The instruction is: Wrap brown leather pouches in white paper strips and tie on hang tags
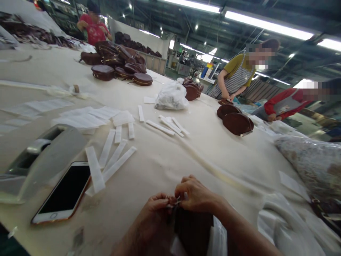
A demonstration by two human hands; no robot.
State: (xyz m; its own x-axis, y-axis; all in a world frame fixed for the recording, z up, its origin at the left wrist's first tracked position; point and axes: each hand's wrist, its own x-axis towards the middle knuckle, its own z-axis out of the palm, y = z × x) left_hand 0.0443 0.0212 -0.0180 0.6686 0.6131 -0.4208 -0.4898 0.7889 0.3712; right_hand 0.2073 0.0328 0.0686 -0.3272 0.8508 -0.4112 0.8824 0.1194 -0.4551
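Note:
At the near edge of the table, my left hand [157, 208] and my right hand [194, 195] meet with fingers pinched together. Between their fingertips is a small pale, shiny piece [174, 202], blurred and partly covered by the fingers. Just below it hangs a dark brown item [193, 231], seemingly leather, beneath my right wrist. White sheeting [220, 236] shows along this item's right side. My fingers hide how the small piece joins the brown item.
A phone [64, 192], a tape dispenser [53, 153] and white strips [114, 156] lie left. Brown round pouches [103, 72] are piled at the back; more pouches [238, 123] lie right. Plastic-wrapped goods [309, 160] stand at right. Several people work around the table [149, 163].

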